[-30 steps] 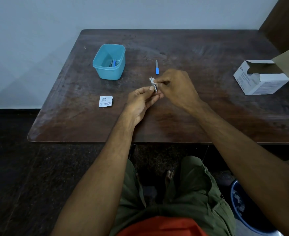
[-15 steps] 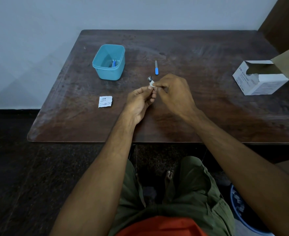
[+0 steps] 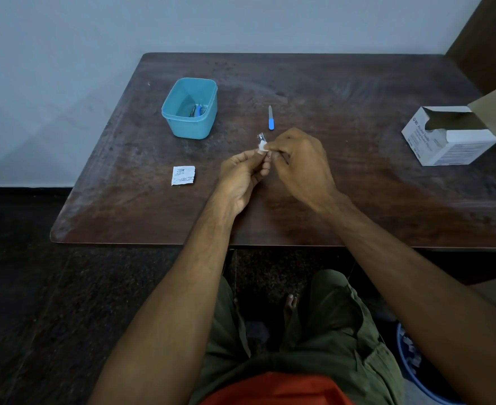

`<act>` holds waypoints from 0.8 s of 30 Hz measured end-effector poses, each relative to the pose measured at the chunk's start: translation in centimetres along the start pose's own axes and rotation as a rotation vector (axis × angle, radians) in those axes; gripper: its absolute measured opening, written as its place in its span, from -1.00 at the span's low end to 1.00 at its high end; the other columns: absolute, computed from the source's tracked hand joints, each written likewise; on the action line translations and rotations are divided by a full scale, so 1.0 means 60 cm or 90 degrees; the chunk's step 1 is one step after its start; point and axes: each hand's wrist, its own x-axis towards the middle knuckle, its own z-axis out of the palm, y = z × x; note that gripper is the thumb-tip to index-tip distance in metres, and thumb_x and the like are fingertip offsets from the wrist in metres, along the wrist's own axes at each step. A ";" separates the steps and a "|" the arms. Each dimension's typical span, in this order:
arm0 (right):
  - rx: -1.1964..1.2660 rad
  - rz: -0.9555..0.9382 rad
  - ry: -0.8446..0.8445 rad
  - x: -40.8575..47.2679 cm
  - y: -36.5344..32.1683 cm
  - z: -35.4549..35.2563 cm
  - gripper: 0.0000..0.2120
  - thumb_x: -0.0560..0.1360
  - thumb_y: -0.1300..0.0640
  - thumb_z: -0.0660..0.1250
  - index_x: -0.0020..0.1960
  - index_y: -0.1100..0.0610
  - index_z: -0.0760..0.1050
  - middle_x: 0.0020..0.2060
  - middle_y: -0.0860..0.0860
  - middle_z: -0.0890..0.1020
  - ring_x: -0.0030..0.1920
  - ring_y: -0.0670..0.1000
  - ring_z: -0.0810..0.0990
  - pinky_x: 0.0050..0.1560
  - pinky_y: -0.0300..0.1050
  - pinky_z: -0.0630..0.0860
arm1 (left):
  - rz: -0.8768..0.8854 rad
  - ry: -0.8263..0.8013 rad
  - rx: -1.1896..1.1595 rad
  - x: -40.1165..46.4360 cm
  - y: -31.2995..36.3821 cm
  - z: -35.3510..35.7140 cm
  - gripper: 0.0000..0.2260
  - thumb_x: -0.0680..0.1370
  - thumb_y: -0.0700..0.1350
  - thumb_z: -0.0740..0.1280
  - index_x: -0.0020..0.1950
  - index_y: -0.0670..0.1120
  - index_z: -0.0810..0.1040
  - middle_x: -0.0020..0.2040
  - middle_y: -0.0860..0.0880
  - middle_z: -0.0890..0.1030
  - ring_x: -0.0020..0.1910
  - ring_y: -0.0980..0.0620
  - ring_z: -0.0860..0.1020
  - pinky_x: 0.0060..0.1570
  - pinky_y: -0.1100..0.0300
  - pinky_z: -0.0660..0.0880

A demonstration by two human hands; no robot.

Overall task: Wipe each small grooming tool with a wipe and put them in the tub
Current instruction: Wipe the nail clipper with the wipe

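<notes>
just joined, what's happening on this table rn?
A person is cleaning grooming tools. The left hand holds a small metal nail clipper while the right hand rubs it with a white wipe. The teal tub already holds at least one tool. A blue-handled nail file lies on the table, apparently still to do. A torn wipe sachet and an open box sit nearby.

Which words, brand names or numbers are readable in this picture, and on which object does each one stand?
"BD": on the front face of the open white box, beside a round logo.
Line after it on the box: perhaps "Alcohol Swabs", too blurred to be sure.
Smaller print on the box faces: unreadable.
Torn white sachet: dark printed lines, too small to read.
Blue tub, nail file: no text visible.
</notes>
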 end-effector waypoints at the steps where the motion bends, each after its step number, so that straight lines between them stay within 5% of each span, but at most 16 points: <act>1: -0.006 -0.003 -0.001 -0.002 -0.001 0.003 -0.81 0.45 0.30 0.30 -0.03 0.19 0.67 -0.14 0.09 0.63 -0.12 0.10 0.59 -0.09 0.01 0.54 | 0.002 0.002 -0.007 0.000 0.000 0.000 -0.84 0.59 -0.32 0.24 -0.12 -0.23 0.59 -0.35 -0.04 0.60 -0.40 0.16 0.53 -0.30 0.37 0.52; 15: -0.138 -0.121 -0.040 -0.022 0.012 -0.001 -0.81 0.44 0.33 0.30 -0.03 0.22 0.66 -0.19 0.13 0.60 -0.24 0.18 0.52 -0.32 -0.05 0.50 | 0.011 0.034 0.024 0.001 -0.002 0.001 -0.85 0.57 -0.25 0.30 -0.18 -0.20 0.60 -0.36 -0.03 0.63 -0.38 0.13 0.55 -0.29 0.34 0.53; 19: -0.051 -0.046 -0.019 -0.017 0.020 -0.021 -0.76 0.44 0.31 0.30 -0.01 0.13 0.68 -0.15 0.07 0.65 -0.13 0.09 0.58 -0.12 -0.04 0.52 | 0.102 0.072 0.206 -0.003 -0.017 0.010 -0.91 0.55 -0.25 0.35 -0.13 -0.23 0.61 -0.30 -0.06 0.64 -0.38 0.15 0.58 -0.25 0.29 0.55; 24: -0.048 0.022 0.089 0.011 0.030 -0.040 -0.79 0.47 0.28 0.31 0.03 0.16 0.67 -0.19 0.09 0.63 -0.16 0.08 0.58 -0.13 0.02 0.54 | 0.218 0.102 0.371 -0.005 -0.040 0.010 -0.94 0.53 -0.18 0.40 -0.14 -0.14 0.62 -0.27 -0.03 0.65 -0.29 0.09 0.62 -0.14 0.15 0.60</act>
